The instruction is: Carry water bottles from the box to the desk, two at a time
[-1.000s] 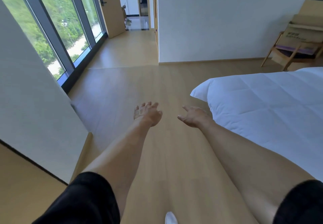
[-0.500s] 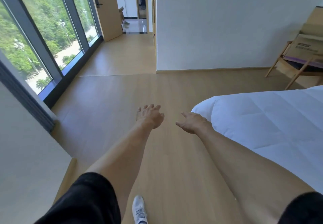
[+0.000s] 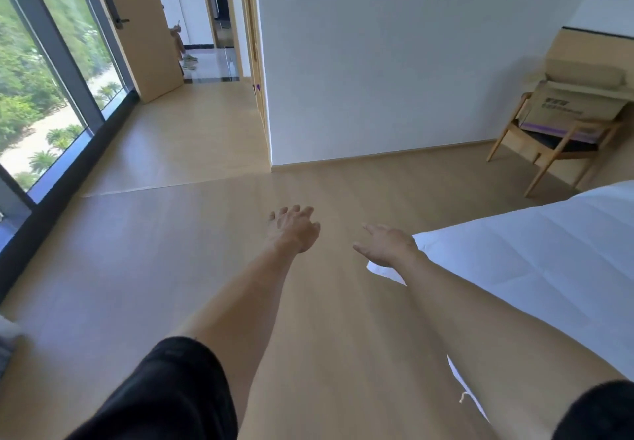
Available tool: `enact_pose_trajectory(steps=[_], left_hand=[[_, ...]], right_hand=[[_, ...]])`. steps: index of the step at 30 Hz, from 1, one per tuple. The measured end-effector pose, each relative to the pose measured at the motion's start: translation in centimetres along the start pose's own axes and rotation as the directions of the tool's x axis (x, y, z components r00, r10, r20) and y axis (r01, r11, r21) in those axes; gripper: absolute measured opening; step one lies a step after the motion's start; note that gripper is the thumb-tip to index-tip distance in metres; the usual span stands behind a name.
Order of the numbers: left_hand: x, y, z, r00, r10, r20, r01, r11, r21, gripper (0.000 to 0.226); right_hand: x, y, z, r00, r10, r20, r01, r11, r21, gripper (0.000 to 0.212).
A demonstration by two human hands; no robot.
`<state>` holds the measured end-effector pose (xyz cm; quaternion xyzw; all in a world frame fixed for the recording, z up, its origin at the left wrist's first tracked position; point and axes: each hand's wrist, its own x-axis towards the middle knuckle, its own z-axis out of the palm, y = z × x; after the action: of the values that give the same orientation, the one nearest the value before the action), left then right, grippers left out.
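White bed (image 3: 535, 268) just right of the right hand — wooden chair (image 3: 552, 144) farther off beyond it. Tall window (image 3: 44, 89) well left of the left hand; open door (image 3: 137, 27) far ahead — pale wood floor (image 3: 171, 251) beneath.

Light tan wood-plank floor (image 3: 206, 268), plain white wall (image 3: 394, 62), white quilted bed cover (image 3: 531, 268), brown cardboard box (image 3: 576, 103) with purple stripe.

The only print in sight is on the side of a cardboard box (image 3: 573, 107) resting on a wooden chair (image 3: 549, 151), far ahead and to the right of the right hand (image 3: 387, 245). It carries a short dark heading with a smaller line beneath it, both too small and blurred to read. No other text, label or number can be read.
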<state>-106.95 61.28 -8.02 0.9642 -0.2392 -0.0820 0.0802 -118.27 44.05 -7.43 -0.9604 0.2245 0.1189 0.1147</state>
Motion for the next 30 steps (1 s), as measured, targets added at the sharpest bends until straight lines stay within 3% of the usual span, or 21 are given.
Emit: enact_pose_trajectory(steps=[14,30], left_hand=[[25.9,1.3,-1.1,0.992,0.118,0.049,-0.121,0.991,0.065,0.056],[56.9,6.3,-5.2,0.988,0.131,0.083,-0.14,0.984,0.111,0.056]], right_hand=[[24.3,1.0,-4.9,0.995,0.099,-0.025,-0.098,0.995,0.034,0.061],[53.4,4.1,-15.3,0.993,0.118,-0.026,-0.115,0.989,0.092,0.065]])
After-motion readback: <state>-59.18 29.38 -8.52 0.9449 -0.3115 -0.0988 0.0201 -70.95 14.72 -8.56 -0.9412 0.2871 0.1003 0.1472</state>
